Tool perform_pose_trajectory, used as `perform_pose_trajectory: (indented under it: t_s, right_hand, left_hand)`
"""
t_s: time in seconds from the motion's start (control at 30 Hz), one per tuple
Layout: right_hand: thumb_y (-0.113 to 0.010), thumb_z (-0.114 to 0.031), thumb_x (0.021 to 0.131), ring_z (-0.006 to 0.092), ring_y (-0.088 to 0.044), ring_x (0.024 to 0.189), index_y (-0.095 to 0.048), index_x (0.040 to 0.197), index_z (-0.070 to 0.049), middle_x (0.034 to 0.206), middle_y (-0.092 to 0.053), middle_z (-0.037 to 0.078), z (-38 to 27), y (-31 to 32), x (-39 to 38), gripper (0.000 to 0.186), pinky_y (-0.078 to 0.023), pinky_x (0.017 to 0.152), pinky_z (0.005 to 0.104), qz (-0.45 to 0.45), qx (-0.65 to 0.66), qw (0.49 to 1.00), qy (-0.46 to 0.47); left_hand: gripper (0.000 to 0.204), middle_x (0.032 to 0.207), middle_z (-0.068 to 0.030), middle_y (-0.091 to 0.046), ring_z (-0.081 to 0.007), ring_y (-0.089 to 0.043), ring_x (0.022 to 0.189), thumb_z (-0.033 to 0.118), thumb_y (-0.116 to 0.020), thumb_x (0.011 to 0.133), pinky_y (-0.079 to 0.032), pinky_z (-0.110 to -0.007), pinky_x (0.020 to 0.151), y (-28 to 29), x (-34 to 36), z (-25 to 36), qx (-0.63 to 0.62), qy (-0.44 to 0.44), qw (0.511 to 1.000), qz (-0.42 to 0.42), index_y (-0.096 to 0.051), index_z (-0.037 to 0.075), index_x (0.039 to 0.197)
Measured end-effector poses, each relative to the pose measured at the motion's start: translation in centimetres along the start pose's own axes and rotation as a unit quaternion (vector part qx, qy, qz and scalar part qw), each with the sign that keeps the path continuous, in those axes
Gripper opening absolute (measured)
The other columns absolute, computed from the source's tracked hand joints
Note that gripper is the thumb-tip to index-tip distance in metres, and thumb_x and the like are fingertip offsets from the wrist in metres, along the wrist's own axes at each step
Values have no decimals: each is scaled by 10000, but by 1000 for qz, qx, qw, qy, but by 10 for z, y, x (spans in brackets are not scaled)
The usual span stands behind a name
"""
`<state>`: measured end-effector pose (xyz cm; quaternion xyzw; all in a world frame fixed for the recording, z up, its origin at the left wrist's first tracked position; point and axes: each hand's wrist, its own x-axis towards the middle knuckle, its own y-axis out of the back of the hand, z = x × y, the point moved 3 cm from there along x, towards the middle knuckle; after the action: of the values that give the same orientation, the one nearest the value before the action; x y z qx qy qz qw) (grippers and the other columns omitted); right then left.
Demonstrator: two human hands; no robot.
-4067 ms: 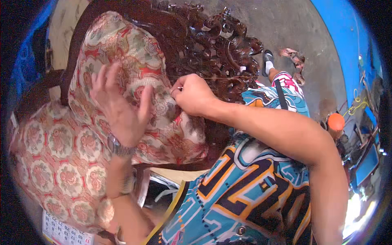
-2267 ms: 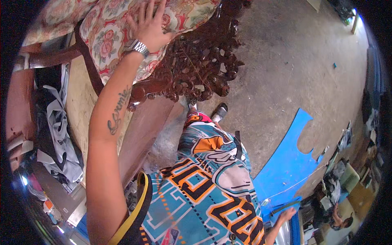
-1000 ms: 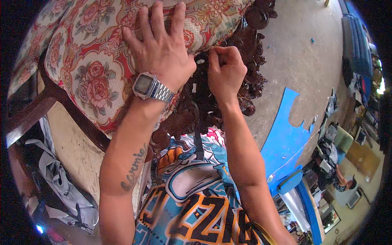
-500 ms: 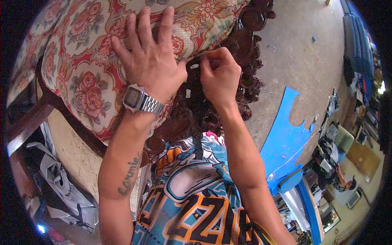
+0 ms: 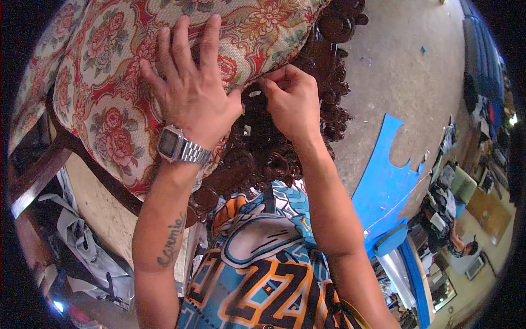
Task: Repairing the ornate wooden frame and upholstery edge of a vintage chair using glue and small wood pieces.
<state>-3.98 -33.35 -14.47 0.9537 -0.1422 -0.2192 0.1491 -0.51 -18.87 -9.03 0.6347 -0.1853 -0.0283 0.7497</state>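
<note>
My left hand (image 5: 194, 93) lies flat with its fingers spread on the floral upholstery fabric (image 5: 118, 140), a cream, red and green cover over a padded seat. At the fabric's lower right edge, my right hand (image 5: 293, 98) is closed in a pinch on the cover's edge, thumb against curled fingers. The fingertips are partly hidden, so anything small between them does not show. Just below and beside that edge runs the dark, glossy carved wood frame (image 5: 331, 71) of the seat.
A blue sheet with curved cutouts (image 5: 383, 170) lies on the concrete floor (image 5: 405, 77) to the right. Grey scraps (image 5: 87, 241) are piled at the lower left beside a wooden rail (image 5: 44, 162). Farther right, another person (image 5: 457, 241) is among boards and materials.
Both hands have shifted slightly left along with the view. My right hand still pinches at the fabric's edge, its fingers turned a little; my left stays spread on the cover.
</note>
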Motion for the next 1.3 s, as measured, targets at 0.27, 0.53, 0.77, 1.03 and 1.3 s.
perform_pose_trajectory:
  t_s: [0.27,0.53,0.77,1.03,1.3]
  right_hand:
    - [-645,-139,781,281,-667,708,-641,781,33,718,-664,179,-4,-1,1,172,-506,694,362,-23,6,998,-60]
    - [-656,-140,774,292,-666,727,-636,797,40,751,-664,194,-3,1,5,183,-502,709,362,-51,-15,997,-49]
    - [-696,-179,781,278,-667,715,-629,834,38,753,-666,176,-8,6,-8,233,-505,682,348,-42,1,999,-27]
    - [-687,-175,825,324,-660,690,-607,896,7,750,-649,196,-12,0,-19,211,-514,605,362,77,-39,976,199]
    - [-650,-128,842,352,-653,672,-598,829,22,713,-640,197,-15,4,-9,159,-504,585,372,99,-86,973,189]
  left_hand:
    - [1061,1457,-130,-222,-359,-176,1372,307,-818,590,-194,-655,1036,2,2,-3,10,-3,1000,-29,-203,237,1453]
    - [1032,1469,-145,-198,-382,-160,1371,319,-794,619,-177,-663,1037,1,4,-4,10,3,999,-46,-193,224,1453]
    - [1001,1437,-158,-246,-400,-213,1343,286,-810,602,-221,-694,982,3,4,-4,5,-16,1000,-18,-246,214,1426]
    - [1020,1445,-176,-229,-417,-183,1350,294,-809,607,-200,-707,979,4,5,-5,-7,-23,999,-26,-222,205,1436]
    - [1051,1459,-183,-189,-431,-159,1353,275,-794,612,-191,-714,976,1,7,-6,12,-27,998,-58,-166,196,1451]
